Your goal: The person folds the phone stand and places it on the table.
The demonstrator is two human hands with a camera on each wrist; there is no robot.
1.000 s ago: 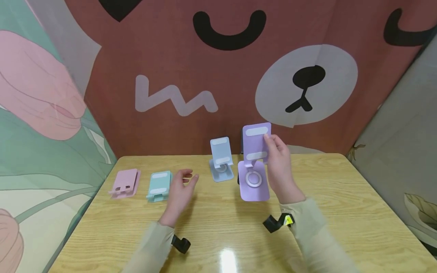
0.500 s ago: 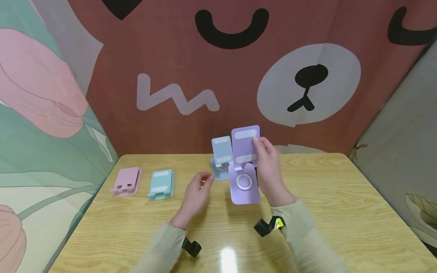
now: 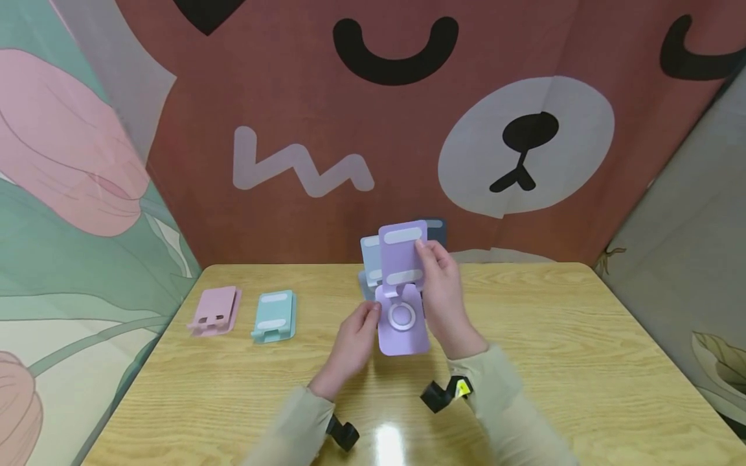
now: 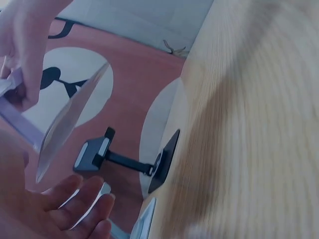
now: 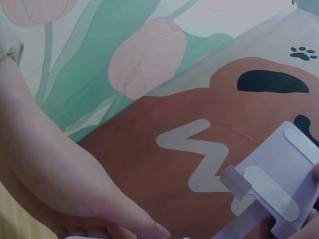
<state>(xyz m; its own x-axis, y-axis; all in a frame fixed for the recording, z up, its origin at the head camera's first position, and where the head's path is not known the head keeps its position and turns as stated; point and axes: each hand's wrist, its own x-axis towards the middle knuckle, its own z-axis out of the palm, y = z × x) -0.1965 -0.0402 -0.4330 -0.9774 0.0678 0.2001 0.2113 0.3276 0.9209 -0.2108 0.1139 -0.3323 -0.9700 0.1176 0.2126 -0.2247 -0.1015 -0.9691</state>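
My right hand [image 3: 430, 259] pinches the right edge of the upright back plate of a purple phone stand [image 3: 401, 262] and holds it above the table. The stand's base with a white ring [image 3: 402, 317] hangs tilted toward me. My left hand [image 3: 368, 318] has come up to the left edge of that base, its fingers [image 4: 79, 206] nearly straight in the left wrist view and not curled round anything. The right wrist view shows the purple stand's back plate [image 5: 279, 186] with two white pads.
A light blue stand [image 3: 370, 255] and a dark stand [image 4: 99, 152] stand unfolded at the table's far edge, behind the purple one. A pink stand [image 3: 213, 310] and a teal stand [image 3: 274, 316] lie folded at the left. A wooden table [image 3: 583, 362] is walled by printed cloth panels.
My right hand has carried the purple stand leftward and toward me. My left hand has moved right from near the teal stand to the purple stand's base.
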